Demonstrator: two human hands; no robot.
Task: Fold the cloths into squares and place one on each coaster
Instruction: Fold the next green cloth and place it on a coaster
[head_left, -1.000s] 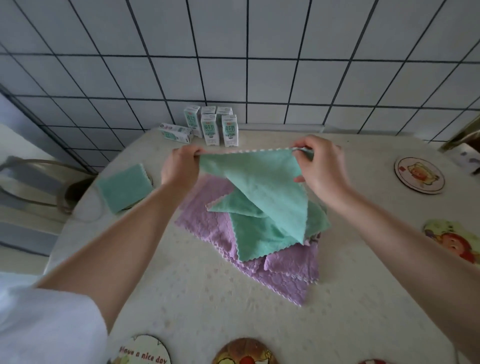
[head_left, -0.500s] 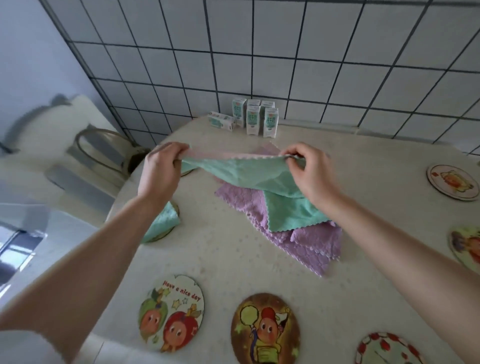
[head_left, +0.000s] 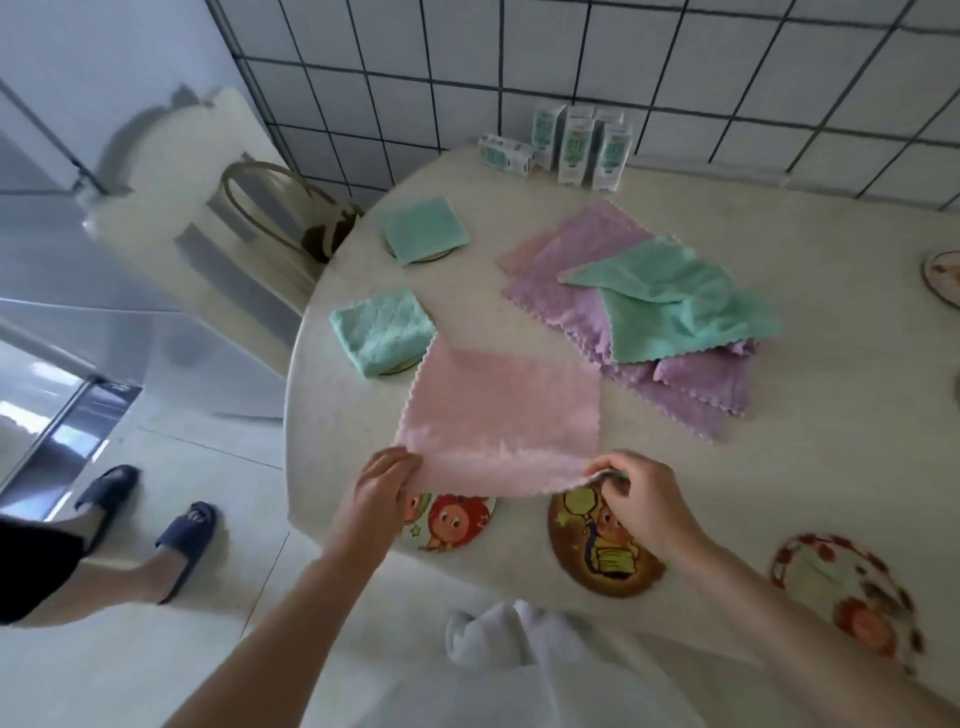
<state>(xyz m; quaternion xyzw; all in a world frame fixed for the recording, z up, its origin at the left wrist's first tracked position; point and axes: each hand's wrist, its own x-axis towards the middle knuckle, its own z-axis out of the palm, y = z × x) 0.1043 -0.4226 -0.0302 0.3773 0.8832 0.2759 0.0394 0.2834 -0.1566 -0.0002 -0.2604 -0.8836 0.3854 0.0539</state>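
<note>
- With the left grip (head_left: 382, 483), pinches the near-left corner of the pink cloth (head_left: 498, 410). With the right grip (head_left: 639, 499), pinches the near-right corner. Both narrow, closed on fabric. Cloth spread near the front edge of the table (head_left: 779, 467), near hem lifted.
- Left-hand risk: catching the nearer folded green cloth (head_left: 384, 330), which touches or lies just under the pink cloth's far-left corner, and dragging that square off its covered coaster (head_left: 400, 370).
- Middle risk: a lopsided rectangle instead of a square, from bringing the hem over with one corner ahead of the other.
- Front-edge risk: nudging the cartoon coaster (head_left: 447, 519) or the brown coaster (head_left: 602, 551), both partly under the raised hem, by sweeping the cloth low.
- Folded green cloths: two along the left edge, counting the farther folded green cloth (head_left: 423, 228), each on a coaster.
- Pink cloths: one in the grips, and perhaps another peeking from under the pile.
- Pile right of centre: one loose green cloth (head_left: 675, 306) over several purple cloths (head_left: 587, 260). Cannot tell the number.
- Coasters: six plainly seen. Two covered, three bare along the front edge including the red coaster (head_left: 847, 597), and one right-edge coaster (head_left: 943, 278).
- Cartons (head_left: 576, 145) at the far edge: one lying, at least three upright.
</note>
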